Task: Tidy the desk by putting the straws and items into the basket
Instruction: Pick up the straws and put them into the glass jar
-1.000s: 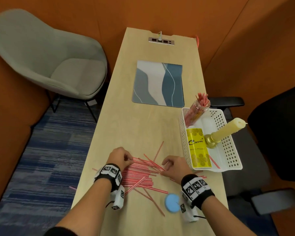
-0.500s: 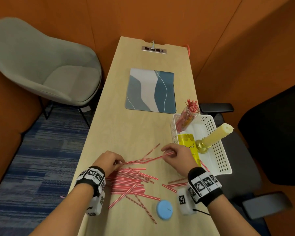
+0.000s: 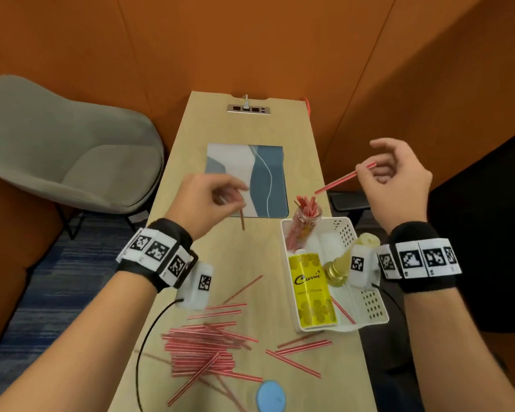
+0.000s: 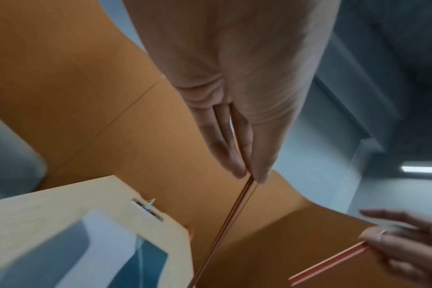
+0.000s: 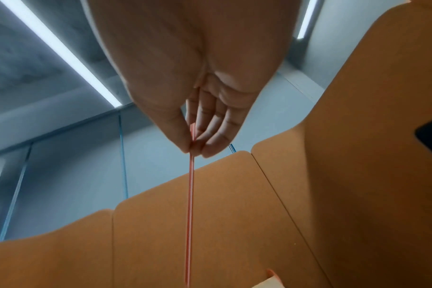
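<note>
Right now I have both hands raised above the desk (image 3: 191, 263), each pinching straws. My right hand (image 3: 399, 179), in the upper right of the head view, nips a red-striped straw (image 3: 344, 178) between thumb and fingertips; its long axis slants down and to the left, the free end pointing toward the jar (image 3: 305, 221) of straws standing at the far end of the white basket (image 3: 369, 304). From the right wrist camera that straw (image 5: 190, 194) runs straight down the frame out of the pinch. My left hand (image 3: 202, 203), left of centre, pinches what the left wrist camera shows as two thin straws (image 4: 229, 224) pressed together between thumb and fingers; in the head view only a short stub points downward toward the desk. Loose straws (image 3: 202, 349) lie in a heap at lower centre, mostly running left to right, with a few strays slanting beside the basket. A yellow bottle (image 3: 311, 289) lies lengthwise in the basket, and a blue disc (image 3: 269, 396) sits at the bottom edge.
</note>
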Tool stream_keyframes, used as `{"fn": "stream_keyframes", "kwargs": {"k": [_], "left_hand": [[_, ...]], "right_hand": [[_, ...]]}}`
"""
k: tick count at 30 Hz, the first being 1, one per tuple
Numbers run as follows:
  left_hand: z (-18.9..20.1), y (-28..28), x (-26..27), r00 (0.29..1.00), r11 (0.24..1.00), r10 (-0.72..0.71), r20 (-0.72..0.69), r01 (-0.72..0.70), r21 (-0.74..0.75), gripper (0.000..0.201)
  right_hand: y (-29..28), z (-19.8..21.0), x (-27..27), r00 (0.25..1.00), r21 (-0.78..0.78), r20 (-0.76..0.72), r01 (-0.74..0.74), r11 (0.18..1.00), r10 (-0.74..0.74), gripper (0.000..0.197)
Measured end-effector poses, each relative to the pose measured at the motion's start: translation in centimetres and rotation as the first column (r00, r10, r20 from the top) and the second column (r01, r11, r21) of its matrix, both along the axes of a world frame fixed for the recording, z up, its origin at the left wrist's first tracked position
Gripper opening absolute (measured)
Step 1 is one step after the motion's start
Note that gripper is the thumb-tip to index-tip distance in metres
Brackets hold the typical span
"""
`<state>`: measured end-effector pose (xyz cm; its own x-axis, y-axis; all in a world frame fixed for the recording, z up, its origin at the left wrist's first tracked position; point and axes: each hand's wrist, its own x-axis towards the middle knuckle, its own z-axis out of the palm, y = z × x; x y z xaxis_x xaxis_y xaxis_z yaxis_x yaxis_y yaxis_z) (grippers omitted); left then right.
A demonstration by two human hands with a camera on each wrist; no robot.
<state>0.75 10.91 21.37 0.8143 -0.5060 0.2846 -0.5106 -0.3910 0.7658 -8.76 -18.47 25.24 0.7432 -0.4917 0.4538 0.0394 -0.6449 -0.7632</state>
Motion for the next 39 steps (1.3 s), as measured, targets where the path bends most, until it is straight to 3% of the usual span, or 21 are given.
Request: {"fn": "stream_keyframes", "kwargs": {"k": [5, 9, 11, 13, 15, 16, 20, 23, 27, 30, 33, 35, 39], "left_hand": [[4.4, -5.5, 1.7, 0.999, 0.989, -0.009, 0.039, 0.014, -0.145, 0.023], [5.3, -9.3, 2.8, 0.997, 0.991, -0.059, 0.050, 0.065, -0.120, 0.022], [4.9, -10.9, 3.4, 0.996, 0.991, -0.081, 0.033, 0.084, -0.107, 0.021], [4.2, -12.3, 3.9, 0.994, 0.990, -0.106, 0.014, 0.107, -0.089, 0.022], [3.2, -13.8, 4.3, 0.991, 0.989, -0.130, -0.012, 0.129, -0.073, 0.022], [2.6, -14.5, 4.5, 0.989, 0.988, -0.142, -0.026, 0.140, -0.069, 0.022], [-0.4, -17.3, 4.5, 0.986, 0.987, -0.160, -0.048, 0.158, -0.036, 0.019], [-3.1, -18.0, 4.4, 0.986, 0.982, -0.159, -0.047, 0.163, 0.093, 0.015], [-5.4, -17.0, 4.1, 0.987, 0.957, -0.138, 0.076, 0.113, 0.269, 0.034], [-5.8, -14.7, 4.3, 0.994, 0.991, -0.010, 0.112, -0.005, 0.133, 0.032], [-7.4, -10.5, 3.8, 0.989, 0.989, 0.148, 0.014, -0.148, 0.004, 0.021], [-9.9, -6.9, 2.8, 0.964, 0.971, 0.237, -0.117, -0.235, 0.028, 0.016], [-16.1, 0.8, 0.0, 0.876, 0.925, 0.357, -0.325, -0.283, 0.253, 0.016]], "right_hand": [[-1.9, -2.2, 1.6, 0.999, -0.122, -0.042, 0.025, 0.992, -0.030, 0.033], [-1.5, -7.1, 3.2, 0.922, -0.143, -0.384, -0.120, 0.983, 0.056, 0.052], [-1.6, -8.8, 2.9, 0.891, -0.110, -0.450, -0.113, 0.987, 0.051, 0.060], [-1.6, -9.7, 1.4, 0.922, -0.026, -0.386, 0.017, 1.000, -0.025, 0.047], [-0.7, -10.7, -0.8, 0.921, 0.053, -0.384, 0.093, 0.994, -0.065, 0.021], [0.1, -11.5, -1.8, 0.906, 0.089, -0.422, 0.075, 0.993, -0.031, 0.011], [4.4, -15.8, -4.9, 0.797, 0.199, -0.558, -0.143, 0.969, 0.232, 0.007], [7.2, -18.5, -6.2, 0.678, 0.270, -0.625, -0.278, 0.922, 0.387, 0.006], [9.8, -21.0, -6.5, 0.509, 0.293, -0.713, -0.408, 0.865, 0.482, 0.007], [11.2, -23.1, -5.9, 0.450, 0.230, -0.776, -0.450, 0.863, 0.441, 0.015], [13.1, -25.1, -5.3, 0.413, 0.206, -0.807, -0.472, 0.857, 0.422, 0.025], [14.5, -26.5, -4.9, 0.433, 0.158, -0.811, -0.487, 0.859, 0.394, 0.029], [15.8, -28.5, -3.3, 0.507, 0.093, -0.799, -0.428, 0.899, 0.324, 0.034]]}}
